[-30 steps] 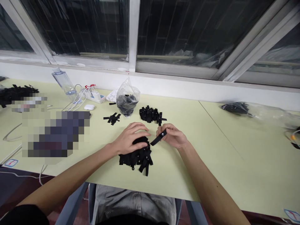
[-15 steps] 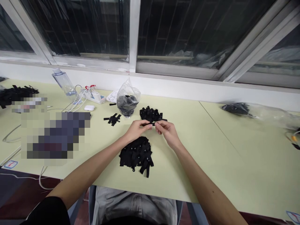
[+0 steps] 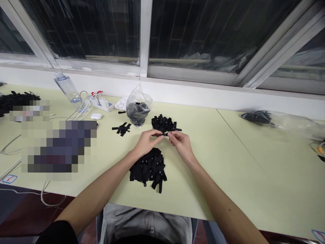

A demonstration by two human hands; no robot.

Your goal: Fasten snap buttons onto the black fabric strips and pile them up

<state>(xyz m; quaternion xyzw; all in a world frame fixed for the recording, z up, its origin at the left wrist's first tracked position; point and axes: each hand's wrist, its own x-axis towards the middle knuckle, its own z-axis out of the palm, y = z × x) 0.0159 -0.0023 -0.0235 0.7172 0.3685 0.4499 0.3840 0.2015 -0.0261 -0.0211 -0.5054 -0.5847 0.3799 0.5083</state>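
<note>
Between my two hands, above the table, is a short black fabric strip [image 3: 165,134] with a small light mark on it. My left hand [image 3: 148,140] pinches its left end between thumb and fingers. The other end is pinched by my right hand [image 3: 180,141]. Just beyond my fingers lies a pile of black strips [image 3: 164,123]. A larger heap of similar strips [image 3: 148,169], some with small white marks, lies on the near side below my left hand. To the left, a few loose strips [image 3: 122,129] lie crossed over each other.
A clear plastic bag [image 3: 138,110] of black pieces stands behind the piles. Leftward are a white case [image 3: 96,116], a power strip [image 3: 105,105] with cables and a tilted water bottle [image 3: 67,88]. Another plastic bag [image 3: 284,123] lies at the right by the window wall.
My hands stay in nearly the same place, still pinching the strip. A bit more of the strip shows between my fingers. The view has shifted slightly.
</note>
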